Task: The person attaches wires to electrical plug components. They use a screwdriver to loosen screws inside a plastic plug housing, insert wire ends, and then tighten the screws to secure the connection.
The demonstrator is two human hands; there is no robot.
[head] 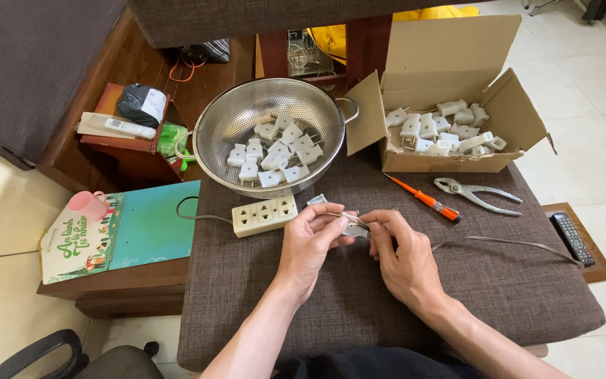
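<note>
Head view
Left hand (pixel 311 242): fingers curled narrow; a white plug (pixel 353 226) and a thin wire end are pinched between thumb and fingertips, so that the small part is kept steady.
Right hand (pixel 402 256): fingers closed on the same plug from the other side; the grey cord (pixel 506 243) is led out under this hand to the right, so it is kept clear of the work.
Plug: held just above the brown cushion (pixel 359 295), between both hands, near the middle of the picture; its fine detail is too small to tell.
Power strip (pixel 264 215): laid just left of the left hand, sockets up, within easy reach.
Colander (pixel 269 137): set behind the strip, with many white plugs lying loose in it, kept apart from the other lot.
Box (pixel 450 98): open cardboard, flaps out, behind the right hand; more white plugs are piled inside.
Screwdriver (pixel 426 201): orange handle, laid in front of the box, near the right hand.
Pliers (pixel 475 193): laid just right of the screwdriver, jaws toward it.
Remote (pixel 571 238): black, placed on a wooden stand at the far right, well apart from the work.
</note>
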